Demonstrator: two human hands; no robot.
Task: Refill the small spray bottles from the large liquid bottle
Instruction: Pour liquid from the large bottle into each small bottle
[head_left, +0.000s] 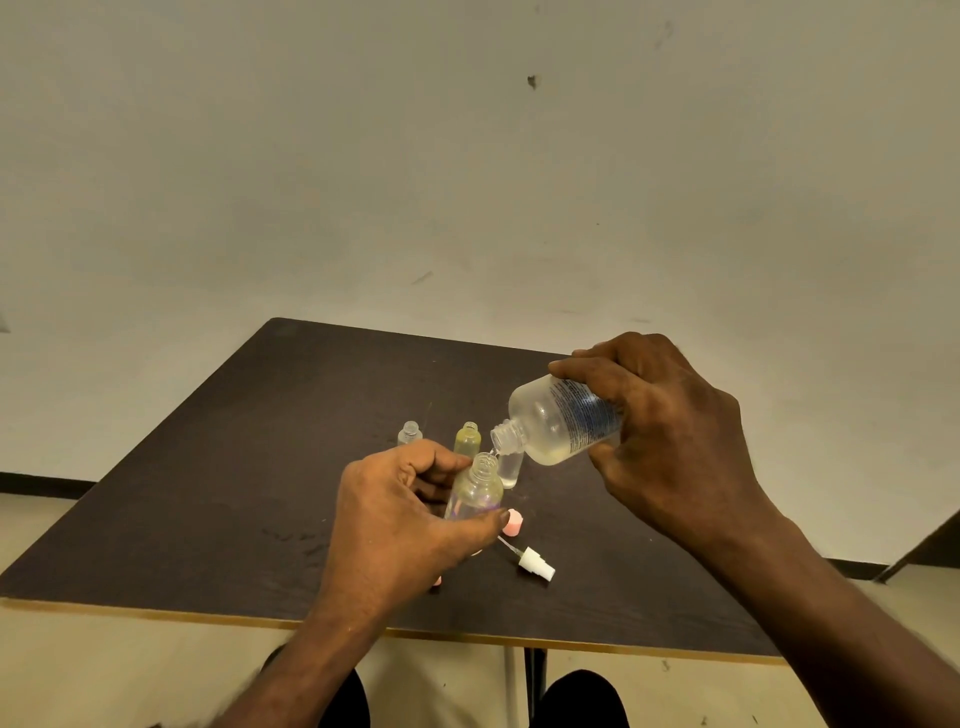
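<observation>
My right hand (670, 441) fingers wrap the tilted large bottle (561, 421); left hand (400, 514) pinches 1 small bottle (475, 491) above the worktop (234, 467). Narrow necks: I risk spilling.

Both hands (395, 512) (670, 441) curled in grip

The only print in view is on the label of the large liquid bottle (563, 420), tipped on its side in the right hand (670, 436). It shows as rows of small blue lettering on white. The letters are too small and blurred to read.
</observation>
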